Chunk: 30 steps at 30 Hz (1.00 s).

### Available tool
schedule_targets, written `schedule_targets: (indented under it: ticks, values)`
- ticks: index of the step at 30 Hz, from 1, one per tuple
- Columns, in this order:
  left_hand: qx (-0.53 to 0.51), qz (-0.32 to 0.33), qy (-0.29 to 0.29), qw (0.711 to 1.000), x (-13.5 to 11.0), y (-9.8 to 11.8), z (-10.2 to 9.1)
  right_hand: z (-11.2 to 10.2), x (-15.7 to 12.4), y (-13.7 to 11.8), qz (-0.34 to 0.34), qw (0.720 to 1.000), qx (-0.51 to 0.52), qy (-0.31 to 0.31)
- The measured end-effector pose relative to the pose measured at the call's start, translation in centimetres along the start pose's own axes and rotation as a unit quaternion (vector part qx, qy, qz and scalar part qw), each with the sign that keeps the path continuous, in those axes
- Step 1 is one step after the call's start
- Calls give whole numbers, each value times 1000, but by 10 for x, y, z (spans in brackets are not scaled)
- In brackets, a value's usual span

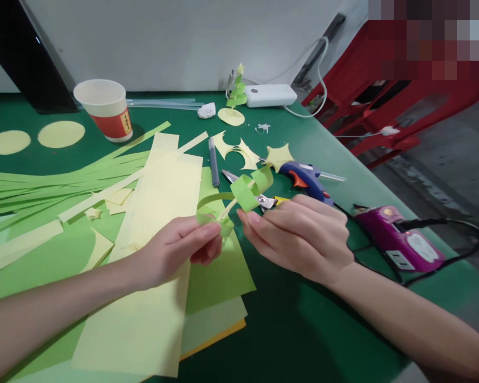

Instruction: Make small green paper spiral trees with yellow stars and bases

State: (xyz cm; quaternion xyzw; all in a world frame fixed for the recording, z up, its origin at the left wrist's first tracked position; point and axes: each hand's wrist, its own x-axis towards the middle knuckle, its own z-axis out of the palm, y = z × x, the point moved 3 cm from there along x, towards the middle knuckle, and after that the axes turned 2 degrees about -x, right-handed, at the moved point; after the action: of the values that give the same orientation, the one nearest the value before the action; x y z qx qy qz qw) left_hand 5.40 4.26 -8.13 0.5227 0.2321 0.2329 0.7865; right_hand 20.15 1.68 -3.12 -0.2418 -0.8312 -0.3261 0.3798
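Note:
My left hand (197, 239) pinches the lower end of a thin pale stick (226, 210), with a green paper strip (245, 194) winding around it in loose curls. The fingers of my right hand (303, 236) are closed at the strip's edge, just right of the stick. A pale yellow paper star (279, 157) shows beyond the stick's upper end; I cannot tell whether it is joined. Behind the curls lie pliers (265, 201), partly hidden by the strip and my right hand. A blue glue gun (309, 178) with an orange trigger rests farther back.
Green and yellow paper sheets (143, 324) and cut strips (64, 181) cover the left side. A paper cup (106, 109), a grey pen (213, 162) and a small paper tree (237, 93) stand or lie behind. A purple power adapter (399, 239) with black cables sits at right.

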Motion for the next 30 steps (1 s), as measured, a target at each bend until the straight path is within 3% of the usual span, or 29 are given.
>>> schedule_targets:
  ticks: [9, 14, 19, 30]
  values:
    - [-72, 1, -2, 997, 0, 1, 1, -2, 1, 0, -22, 1000, 8, -5]
    - [-90, 5, -9, 996, 1, -1, 0, 0, 4, -1, -44, 998, 2, -43]
    - [-89, 9, -3, 996, 1, 0, 0, 0, 2, 1, -14, 1000, 2, 13]
    - [-80, 26, -6, 996, 1, 0, 0, 2, -4, 2, 61, 998, 17, -14]
